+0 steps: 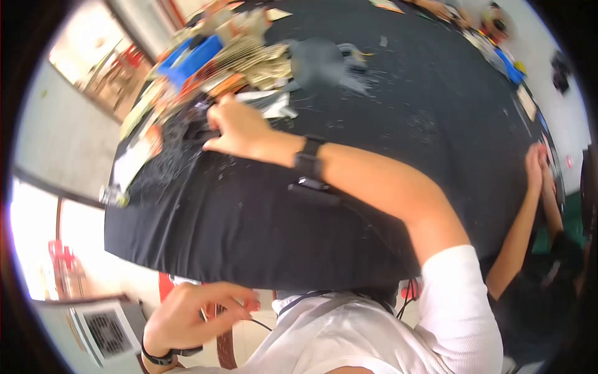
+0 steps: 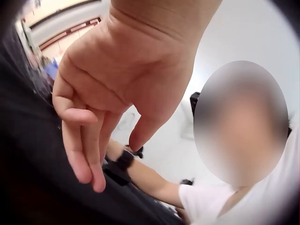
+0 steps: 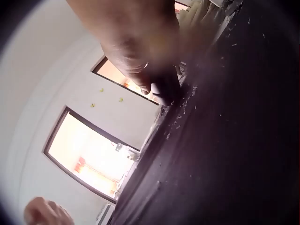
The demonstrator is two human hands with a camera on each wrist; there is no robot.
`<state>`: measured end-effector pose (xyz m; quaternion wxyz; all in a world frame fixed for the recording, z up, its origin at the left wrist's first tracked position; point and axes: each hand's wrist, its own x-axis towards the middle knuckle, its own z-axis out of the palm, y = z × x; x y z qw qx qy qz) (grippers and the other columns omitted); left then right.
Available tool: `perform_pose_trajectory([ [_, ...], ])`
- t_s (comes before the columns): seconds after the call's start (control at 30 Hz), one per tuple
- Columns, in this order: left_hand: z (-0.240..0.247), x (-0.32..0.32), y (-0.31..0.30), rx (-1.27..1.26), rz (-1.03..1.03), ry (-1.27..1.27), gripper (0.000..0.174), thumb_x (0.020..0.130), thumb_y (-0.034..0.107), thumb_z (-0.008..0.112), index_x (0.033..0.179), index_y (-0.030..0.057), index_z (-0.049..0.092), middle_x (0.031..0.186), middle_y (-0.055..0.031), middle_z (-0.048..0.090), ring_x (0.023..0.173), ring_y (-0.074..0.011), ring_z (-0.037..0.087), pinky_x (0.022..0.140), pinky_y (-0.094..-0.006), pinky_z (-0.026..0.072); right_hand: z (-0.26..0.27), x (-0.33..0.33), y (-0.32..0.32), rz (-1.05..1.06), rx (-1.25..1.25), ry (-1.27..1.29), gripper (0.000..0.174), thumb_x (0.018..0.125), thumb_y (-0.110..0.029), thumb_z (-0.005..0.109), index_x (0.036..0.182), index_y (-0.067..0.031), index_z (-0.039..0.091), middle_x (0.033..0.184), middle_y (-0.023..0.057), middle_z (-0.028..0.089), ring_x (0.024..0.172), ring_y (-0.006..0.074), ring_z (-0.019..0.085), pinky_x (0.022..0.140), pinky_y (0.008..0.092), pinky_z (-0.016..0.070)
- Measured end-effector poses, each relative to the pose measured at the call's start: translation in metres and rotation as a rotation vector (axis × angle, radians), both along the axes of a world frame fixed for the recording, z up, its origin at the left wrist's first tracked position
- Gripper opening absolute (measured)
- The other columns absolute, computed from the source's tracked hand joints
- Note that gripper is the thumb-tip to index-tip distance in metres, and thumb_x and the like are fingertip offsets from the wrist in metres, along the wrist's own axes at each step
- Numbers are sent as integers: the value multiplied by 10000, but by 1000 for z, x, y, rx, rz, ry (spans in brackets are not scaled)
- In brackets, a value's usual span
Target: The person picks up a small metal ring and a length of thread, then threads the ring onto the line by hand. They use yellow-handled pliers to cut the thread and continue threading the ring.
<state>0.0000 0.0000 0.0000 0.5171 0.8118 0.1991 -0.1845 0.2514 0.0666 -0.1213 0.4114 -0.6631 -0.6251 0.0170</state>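
My right hand (image 1: 240,128) reaches across to the table's left side, its fingers and thumb round a dark object (image 1: 200,132) that I cannot identify. Blurred in the right wrist view, the same hand (image 3: 140,40) grips this dark object (image 3: 165,86) at the black cloth. My left hand (image 1: 199,311) hangs in front of the table edge, low on the left, and holds nothing. In the left wrist view that hand (image 2: 117,84) shows its palm, fingers loosely bent and thumb apart from them.
Left on the black tablecloth (image 1: 280,230) lie a blue box (image 1: 193,62), stacked brownish strips (image 1: 246,59), a white piece (image 1: 274,103) and scraps. A round grey shape (image 1: 317,64) is beside them. Another person's arms (image 1: 517,230) are at the right edge.
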Motion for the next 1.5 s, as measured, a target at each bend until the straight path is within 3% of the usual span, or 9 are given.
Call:
perform_pose_trajectory([
  [0.27, 15, 114, -24, -252, -415, -169, 180, 807, 50, 565, 956, -31, 626, 751, -61, 674, 645, -75, 609, 511, -169, 388, 28, 45, -76, 190, 23, -243, 334, 741, -338, 623, 908, -52, 580, 865, 124, 581, 834, 296, 578, 715, 384, 458],
  [0.4, -9, 153, -21, -538, -254, -224, 209, 867, 139, 494, 902, -36, 602, 665, -99, 631, 564, -82, 553, 501, -169, 358, 72, 101, -169, -138, -188, -251, 172, 774, -228, 565, 850, -85, 623, 737, 107, 618, 694, 277, 605, 603, 357, 459],
  [0.5, -38, 190, -18, -631, -202, -139, 273, 896, 220, 441, 916, -15, 579, 641, -71, 592, 554, -77, 514, 492, -178, 337, 73, 152, -232, -364, -247, -225, 99, 791, -85, 555, 847, -20, 604, 697, 74, 619, 635, 156, 602, 589, 262, 452],
  [0.6, -65, 226, -26, -690, -154, -112, 254, 895, 218, 454, 930, 0, 579, 661, -46, 581, 611, -72, 528, 516, -180, 355, 58, 172, -269, -482, -425, -181, 125, 764, -103, 572, 860, -61, 641, 772, 81, 642, 688, 195, 614, 637, 295, 469],
  [0.7, -95, 262, -29, -616, -175, -272, 233, 893, 209, 465, 924, 16, 592, 691, -28, 582, 652, -64, 533, 551, -185, 379, 36, 171, -273, -403, -466, -300, 197, 763, -165, 600, 948, -119, 652, 930, 68, 604, 850, 228, 598, 720, 330, 479],
  [0.9, -118, 281, -18, -491, -443, -386, 192, 896, 162, 471, 918, 42, 618, 715, -2, 587, 677, -52, 537, 595, -189, 397, 25, 170, -265, -413, -439, -346, 197, 741, -140, 635, 933, -99, 655, 895, 59, 601, 814, 228, 591, 708, 335, 475],
  [1.27, -124, 279, -13, -594, -397, -413, 190, 900, 127, 461, 942, 13, 607, 710, -5, 581, 665, -53, 526, 580, -188, 392, 17, 176, -259, -324, -321, -295, 64, 748, -109, 630, 794, -72, 607, 906, 37, 578, 815, 213, 581, 703, 329, 465],
  [1.4, -126, 280, -13, -585, -391, -415, 188, 901, 125, 463, 945, 10, 605, 713, -7, 583, 679, -54, 537, 581, -190, 398, 21, 168, -255, -267, -156, -75, 55, 780, -105, 618, 819, -66, 612, 1004, 64, 563, 855, 206, 578, 728, 301, 456],
  [1.5, -123, 279, -14, -585, -379, -417, 188, 900, 124, 464, 947, 11, 606, 711, -10, 582, 667, -54, 537, 573, -190, 397, 18, 147, -250, -195, -49, 596, 103, 837, -115, 594, 889, -28, 611, 910, 51, 615, 796, 119, 590, 679, 237, 450],
])
